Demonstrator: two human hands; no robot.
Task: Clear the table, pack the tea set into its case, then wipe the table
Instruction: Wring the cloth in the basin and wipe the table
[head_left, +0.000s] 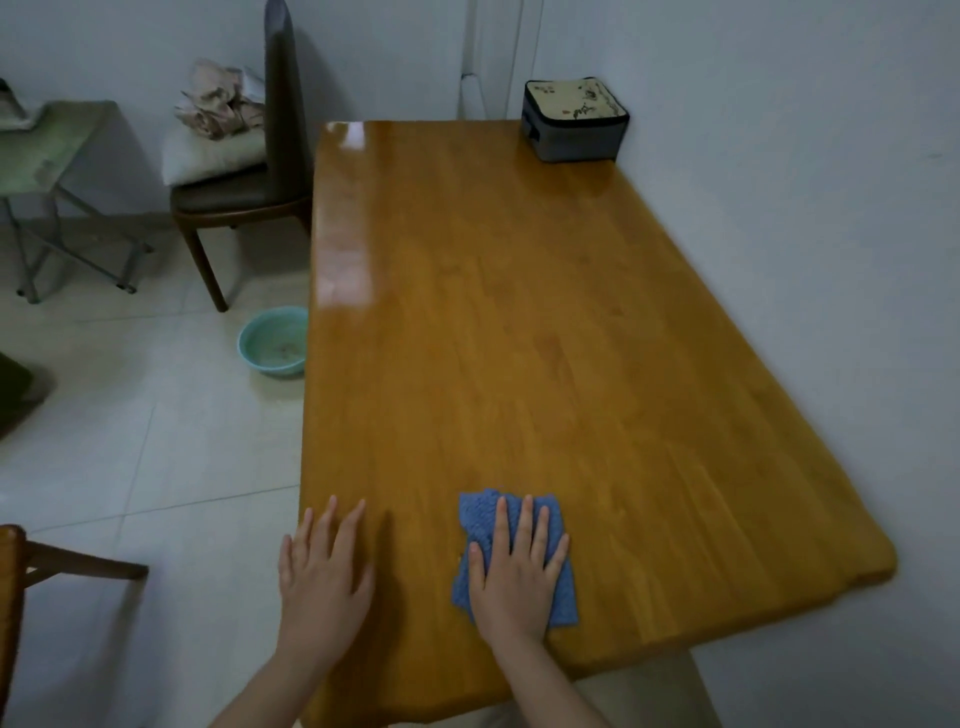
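One blue cloth (480, 514), knobbly in texture and crumpled into a rough rectangle, lies near the front edge of the glossy wooden surface (519, 312). Your right hand (517, 577) presses it flat with straight fingers. Your left hand (324, 571) rests flat and unclenched at the surface's left edge, apart from the cloth. The closed grey case (574, 122) stands at the far right corner.

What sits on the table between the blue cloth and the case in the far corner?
Nothing: the head view shows only bare tabletop between cloth and case.
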